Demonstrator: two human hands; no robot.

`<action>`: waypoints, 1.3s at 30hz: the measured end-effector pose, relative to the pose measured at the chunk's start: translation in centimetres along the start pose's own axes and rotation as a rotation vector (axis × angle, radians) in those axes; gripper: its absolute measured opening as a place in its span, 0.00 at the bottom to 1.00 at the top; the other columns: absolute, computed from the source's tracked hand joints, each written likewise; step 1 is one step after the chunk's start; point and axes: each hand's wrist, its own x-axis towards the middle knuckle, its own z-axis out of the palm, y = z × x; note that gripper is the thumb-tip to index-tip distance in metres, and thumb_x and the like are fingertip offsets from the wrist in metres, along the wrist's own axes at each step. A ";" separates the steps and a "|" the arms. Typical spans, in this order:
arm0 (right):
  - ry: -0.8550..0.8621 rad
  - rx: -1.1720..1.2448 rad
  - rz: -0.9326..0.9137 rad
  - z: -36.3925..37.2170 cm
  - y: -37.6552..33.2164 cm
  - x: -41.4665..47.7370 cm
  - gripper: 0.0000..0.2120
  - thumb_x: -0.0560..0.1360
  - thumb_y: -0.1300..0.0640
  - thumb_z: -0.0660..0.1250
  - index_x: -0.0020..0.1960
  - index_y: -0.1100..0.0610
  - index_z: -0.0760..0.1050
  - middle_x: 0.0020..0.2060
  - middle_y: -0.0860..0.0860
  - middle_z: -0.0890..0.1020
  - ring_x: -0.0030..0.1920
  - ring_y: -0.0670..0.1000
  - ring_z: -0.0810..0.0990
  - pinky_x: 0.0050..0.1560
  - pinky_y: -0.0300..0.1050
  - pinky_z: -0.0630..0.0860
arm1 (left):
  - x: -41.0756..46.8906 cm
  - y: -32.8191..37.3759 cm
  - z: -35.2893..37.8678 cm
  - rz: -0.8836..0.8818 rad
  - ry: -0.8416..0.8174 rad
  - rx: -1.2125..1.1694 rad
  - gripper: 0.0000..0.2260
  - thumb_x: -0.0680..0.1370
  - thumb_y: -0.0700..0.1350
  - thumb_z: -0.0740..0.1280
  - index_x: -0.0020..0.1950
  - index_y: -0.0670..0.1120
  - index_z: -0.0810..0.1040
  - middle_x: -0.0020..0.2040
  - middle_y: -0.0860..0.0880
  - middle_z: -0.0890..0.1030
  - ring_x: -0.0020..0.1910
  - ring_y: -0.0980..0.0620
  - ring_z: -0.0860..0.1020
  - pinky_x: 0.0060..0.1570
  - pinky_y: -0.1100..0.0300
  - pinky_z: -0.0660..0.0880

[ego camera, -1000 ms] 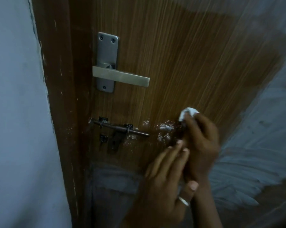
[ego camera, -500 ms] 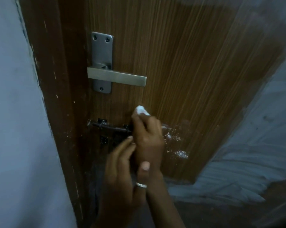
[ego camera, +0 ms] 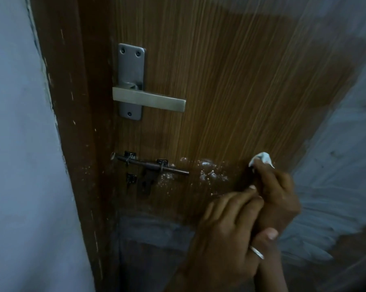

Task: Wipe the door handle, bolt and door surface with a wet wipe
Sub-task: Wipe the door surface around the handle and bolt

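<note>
The brown wood-grain door (ego camera: 230,81) fills the view. A silver lever handle (ego camera: 150,100) sits on its plate at upper left. Below it is a dark sliding bolt (ego camera: 152,165). White specks (ego camera: 209,173) spot the door just right of the bolt. My right hand (ego camera: 276,190) grips a bunched white wet wipe (ego camera: 262,158) and presses it on the door, right of the specks and well clear of the bolt. My left hand (ego camera: 226,234), with a ring on the thumb, clasps my right wrist from below.
A pale wall (ego camera: 19,165) stands at the left, next to the dark brown door frame (ego camera: 72,123). A hazy grey smeared area (ego camera: 335,186) covers the right and lower door. Another grey patch (ego camera: 152,239) lies under the bolt.
Half a second ago my right hand held the wipe over the bolt's right end. Both hands have since swept right, back to where they were a second ago, uncovering the bolt.
</note>
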 end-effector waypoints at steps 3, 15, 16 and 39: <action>0.075 -0.070 0.054 0.4 0.1 -0.6 0.13 0.75 0.68 0.69 0.59 0.62 0.83 0.40 0.57 0.79 0.40 0.54 0.77 0.46 0.36 0.65 | -0.4 -0.9 -0.9 0.001 0.001 -0.048 0.19 0.83 0.56 0.59 0.69 0.49 0.76 0.72 0.54 0.72 0.70 0.55 0.70 0.66 0.54 0.69; -0.337 0.087 -0.254 8.2 -12.3 -2.1 0.15 0.74 0.65 0.66 0.60 0.62 0.81 0.49 0.55 0.81 0.47 0.53 0.77 0.47 0.42 0.74 | -2.9 -11.6 -6.4 -0.611 0.238 0.465 0.23 0.72 0.44 0.74 0.65 0.41 0.74 0.62 0.39 0.76 0.59 0.40 0.74 0.52 0.49 0.76; -0.355 0.088 -0.267 8.2 -12.3 -1.9 0.14 0.73 0.66 0.69 0.59 0.62 0.81 0.49 0.55 0.81 0.47 0.53 0.76 0.46 0.41 0.73 | -2.8 -11.6 -6.1 -0.631 0.213 0.472 0.26 0.70 0.43 0.76 0.65 0.41 0.73 0.62 0.39 0.77 0.59 0.39 0.75 0.52 0.47 0.77; -0.331 0.137 -0.162 7.6 -11.3 -2.5 0.16 0.70 0.71 0.71 0.57 0.62 0.82 0.48 0.54 0.81 0.47 0.53 0.77 0.44 0.44 0.77 | -3.1 -12.0 -6.4 -0.528 0.280 0.571 0.16 0.78 0.51 0.65 0.59 0.42 0.78 0.57 0.40 0.81 0.58 0.37 0.76 0.54 0.45 0.74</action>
